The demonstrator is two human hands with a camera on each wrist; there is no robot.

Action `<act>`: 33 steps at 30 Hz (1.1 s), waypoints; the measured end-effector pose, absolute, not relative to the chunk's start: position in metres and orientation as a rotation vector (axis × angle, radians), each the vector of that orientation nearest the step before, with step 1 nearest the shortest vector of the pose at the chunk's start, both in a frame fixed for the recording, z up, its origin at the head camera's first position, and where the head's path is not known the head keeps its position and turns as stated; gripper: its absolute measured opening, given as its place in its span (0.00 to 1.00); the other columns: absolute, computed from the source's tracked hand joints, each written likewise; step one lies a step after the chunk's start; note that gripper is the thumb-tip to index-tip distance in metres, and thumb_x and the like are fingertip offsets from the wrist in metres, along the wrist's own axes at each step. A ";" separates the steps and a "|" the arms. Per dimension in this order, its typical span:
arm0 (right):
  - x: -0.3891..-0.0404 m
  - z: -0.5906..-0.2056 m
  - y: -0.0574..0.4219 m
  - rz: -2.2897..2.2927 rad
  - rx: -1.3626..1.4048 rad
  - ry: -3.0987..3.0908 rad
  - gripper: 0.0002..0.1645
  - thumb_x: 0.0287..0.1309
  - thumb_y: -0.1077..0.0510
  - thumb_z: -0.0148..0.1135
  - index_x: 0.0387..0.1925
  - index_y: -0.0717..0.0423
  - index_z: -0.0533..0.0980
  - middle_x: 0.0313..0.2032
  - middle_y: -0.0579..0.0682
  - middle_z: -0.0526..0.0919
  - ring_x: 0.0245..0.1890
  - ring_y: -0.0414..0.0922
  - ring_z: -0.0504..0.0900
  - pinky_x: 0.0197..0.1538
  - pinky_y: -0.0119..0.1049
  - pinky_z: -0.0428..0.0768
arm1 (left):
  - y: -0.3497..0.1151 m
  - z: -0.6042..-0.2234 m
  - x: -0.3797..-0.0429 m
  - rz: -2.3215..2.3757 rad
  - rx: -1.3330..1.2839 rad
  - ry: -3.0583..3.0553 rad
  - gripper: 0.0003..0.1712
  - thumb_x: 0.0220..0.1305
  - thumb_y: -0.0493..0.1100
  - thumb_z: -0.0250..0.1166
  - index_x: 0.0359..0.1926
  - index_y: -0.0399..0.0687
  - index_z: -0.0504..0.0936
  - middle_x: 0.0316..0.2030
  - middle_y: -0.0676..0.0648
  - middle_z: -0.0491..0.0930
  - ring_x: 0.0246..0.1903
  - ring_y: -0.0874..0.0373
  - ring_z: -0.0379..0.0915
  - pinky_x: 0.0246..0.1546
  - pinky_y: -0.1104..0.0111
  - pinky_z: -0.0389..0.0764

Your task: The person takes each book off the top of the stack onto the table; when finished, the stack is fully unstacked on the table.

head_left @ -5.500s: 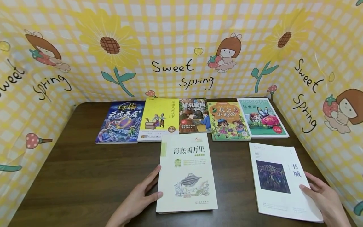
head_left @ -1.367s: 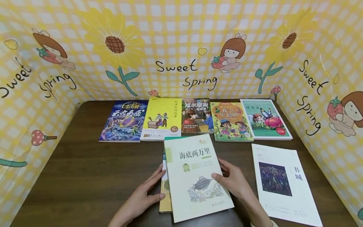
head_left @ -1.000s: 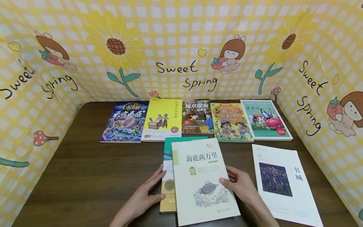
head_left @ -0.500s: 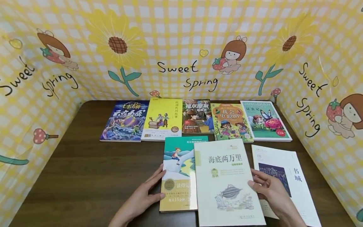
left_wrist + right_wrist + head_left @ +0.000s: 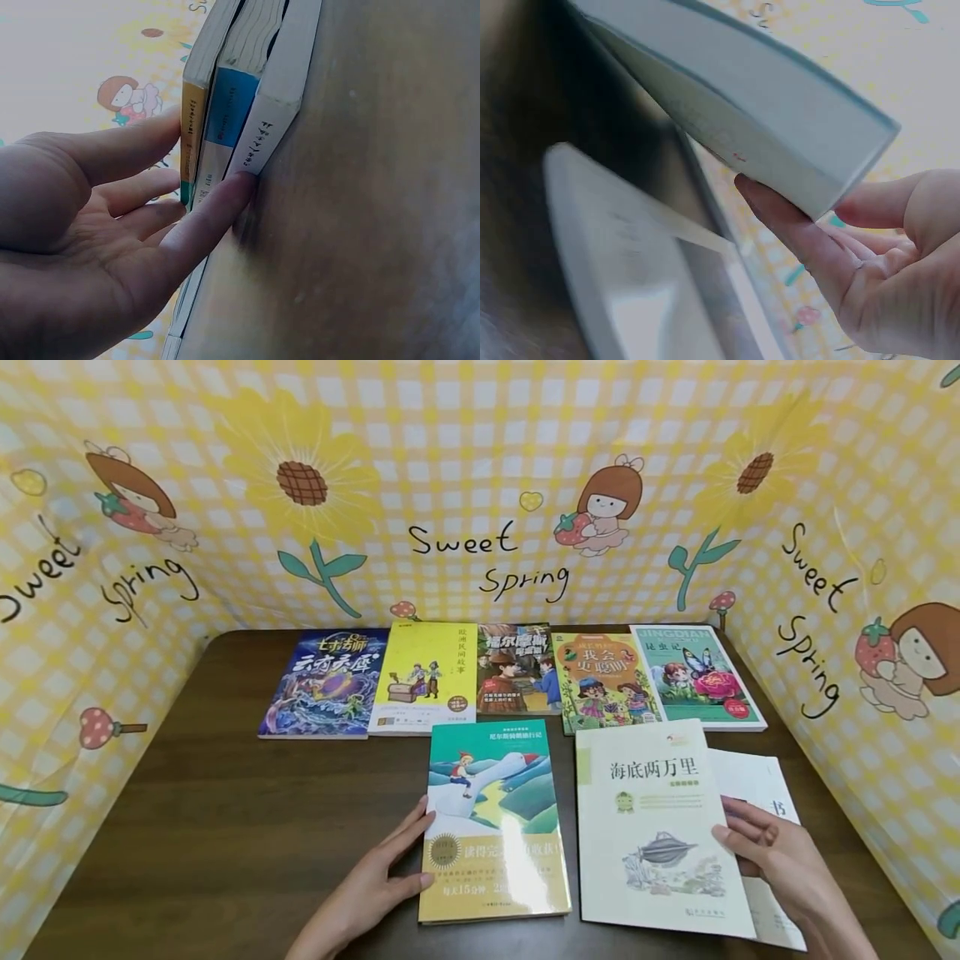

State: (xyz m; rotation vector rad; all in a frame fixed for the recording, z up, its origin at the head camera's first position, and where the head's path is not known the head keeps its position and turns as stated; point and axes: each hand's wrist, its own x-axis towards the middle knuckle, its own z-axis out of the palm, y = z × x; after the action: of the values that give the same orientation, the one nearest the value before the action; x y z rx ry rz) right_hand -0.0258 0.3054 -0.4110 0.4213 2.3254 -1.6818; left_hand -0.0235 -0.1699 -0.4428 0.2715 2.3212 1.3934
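Observation:
My right hand (image 5: pixel 787 868) pinches the right edge of a cream paperback book (image 5: pixel 645 814) with a submarine drawing, thumb on the cover and fingers beneath. In the right wrist view this book (image 5: pixel 765 97) is raised and tilted over a white book (image 5: pixel 637 255). The head view shows that white book (image 5: pixel 761 785) partly covered by it. My left hand (image 5: pixel 375 877) rests against the left side of a stack topped by a green-and-gold book (image 5: pixel 498 793) with a goose. Seen from the left wrist, the fingertips (image 5: pixel 241 184) touch the spines of three stacked books.
Along the back of the dark wooden table (image 5: pixel 225 827) lie several books: a blue one (image 5: pixel 326 685), a yellow one (image 5: pixel 427 677), a detective one (image 5: pixel 517 668), an orange-green one (image 5: pixel 606 681) and a teal one (image 5: pixel 697 677). A yellow checked cloth (image 5: pixel 465 460) encloses the table.
My right hand let go of the white book, took the cream book off the stack and carried it right, over the white book. The goose book is uncovered. My left hand stayed beside the stack.

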 end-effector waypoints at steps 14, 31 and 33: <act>-0.046 -0.433 0.275 -1.590 0.385 2.360 0.33 0.67 0.61 0.55 0.68 0.71 0.58 0.58 0.71 0.73 0.42 0.47 0.85 0.38 0.39 0.84 | -0.177 -0.442 -0.023 1.388 0.283 2.313 0.41 0.62 0.51 0.66 0.73 0.58 0.59 0.75 0.55 0.45 0.73 0.46 0.40 0.62 0.44 0.63; -0.040 -0.430 0.258 -1.098 0.210 2.784 0.30 0.68 0.59 0.53 0.64 0.75 0.62 0.56 0.72 0.73 0.54 0.63 0.77 0.52 0.51 0.78 | -0.179 -0.441 -0.021 1.406 0.324 2.312 0.40 0.63 0.50 0.65 0.73 0.58 0.59 0.75 0.54 0.45 0.73 0.46 0.40 0.63 0.41 0.58; -0.038 -0.430 0.257 -1.054 0.202 2.823 0.30 0.68 0.60 0.53 0.64 0.76 0.63 0.56 0.73 0.73 0.54 0.64 0.77 0.52 0.53 0.77 | -0.178 -0.442 -0.021 1.404 0.321 2.315 0.40 0.63 0.49 0.65 0.73 0.58 0.59 0.75 0.54 0.45 0.73 0.46 0.40 0.63 0.42 0.59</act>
State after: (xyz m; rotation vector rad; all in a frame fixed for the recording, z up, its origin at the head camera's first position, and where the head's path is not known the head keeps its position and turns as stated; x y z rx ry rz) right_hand -0.0384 0.2566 -0.4303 0.2022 2.8229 -1.0542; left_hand -0.0215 -0.1781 -0.4417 0.3211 2.3145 1.4042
